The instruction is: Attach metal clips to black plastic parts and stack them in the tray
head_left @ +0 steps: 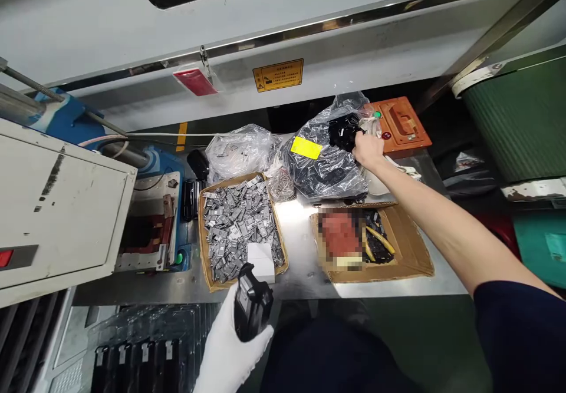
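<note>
My left hand (227, 346), in a white glove, grips a black plastic part (251, 307) upright near the front edge of the metal bench. My right hand (367, 148), bare, reaches far forward into a clear plastic bag (325, 166) of black parts with a yellow label, and its fingers close on a black part (342, 131) at the bag's mouth. Between the hands lies a cardboard tray (204, 234) heaped with several small grey metal clips.
A second clear bag of metal pieces (241, 151) sits behind the tray. A cardboard box (411, 251) lies to the right, an orange fixture (400, 125) behind it. A small press (154, 222) and white cabinet (57, 210) stand left. Black parts in a clear tray (137, 357) lie below.
</note>
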`<action>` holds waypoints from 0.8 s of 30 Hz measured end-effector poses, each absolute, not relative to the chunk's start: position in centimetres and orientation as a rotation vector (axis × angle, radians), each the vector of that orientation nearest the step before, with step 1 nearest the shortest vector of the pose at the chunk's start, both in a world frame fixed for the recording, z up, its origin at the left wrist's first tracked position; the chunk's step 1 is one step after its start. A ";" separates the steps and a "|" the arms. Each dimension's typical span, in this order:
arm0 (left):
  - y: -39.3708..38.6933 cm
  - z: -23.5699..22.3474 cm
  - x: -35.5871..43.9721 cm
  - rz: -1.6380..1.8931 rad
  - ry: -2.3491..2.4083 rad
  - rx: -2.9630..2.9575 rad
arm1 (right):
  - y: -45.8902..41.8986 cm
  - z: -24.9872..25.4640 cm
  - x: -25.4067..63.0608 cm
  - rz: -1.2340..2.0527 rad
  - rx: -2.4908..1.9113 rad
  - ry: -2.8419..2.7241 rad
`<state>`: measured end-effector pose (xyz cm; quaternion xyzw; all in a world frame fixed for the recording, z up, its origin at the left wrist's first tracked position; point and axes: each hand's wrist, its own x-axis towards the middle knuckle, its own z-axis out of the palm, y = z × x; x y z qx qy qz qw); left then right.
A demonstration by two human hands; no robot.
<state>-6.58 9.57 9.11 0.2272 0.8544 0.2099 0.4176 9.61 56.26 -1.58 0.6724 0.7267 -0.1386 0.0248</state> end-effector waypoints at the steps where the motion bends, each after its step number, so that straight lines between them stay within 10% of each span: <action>1: 9.4 9.1 -6.6 0.516 2.148 0.553 | 56.4 -1.4 9.8 -0.427 2.088 2.248; 14: 9.2 8.9 -7.1 0.456 2.185 0.610 | 54.6 3.4 12.3 -1.446 2.090 2.491; 21: 10.3 9.3 -8.1 0.634 1.859 0.464 | 31.3 5.7 20.3 -1.794 1.211 2.708; 24: 10.9 10.3 -7.6 0.976 1.359 0.182 | 18.5 3.2 23.7 -1.449 0.445 2.953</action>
